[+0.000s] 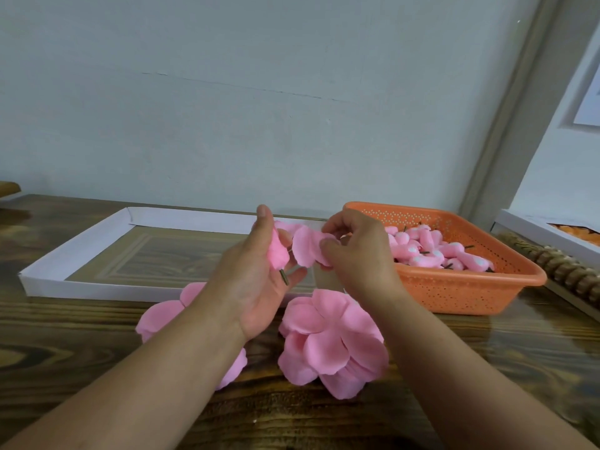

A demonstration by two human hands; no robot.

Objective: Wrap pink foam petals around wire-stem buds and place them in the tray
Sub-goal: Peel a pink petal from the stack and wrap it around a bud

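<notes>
From the head camera, the person's left hand (256, 280) holds a pink bud (277, 251) up in front of the white tray (78, 251), with the thumb and fingers curled round it and the short wire stem (284, 277) poking out below. The right hand (354, 251) is just beside it and pinches a pink foam petal (308, 246) by one edge. The petal touches or nearly touches the bud; which one is hard to tell. Both are in the air, a little above the near right end of the tray. The tray looks bare inside, so no wrapped bud seems to be put away yet. The petal looks very light, thin and floppy, so it will likely bend and curl easily, and a gentle pinch at its narrow end should do. The bud looks soft and squashy, so the stem or the bud's base is probably the best place to hold. More loose petals (331, 342) lie in a pile in front of the tray. An orange basket (470, 287) full of spare buds (431, 248) sits right of the tray.
</notes>
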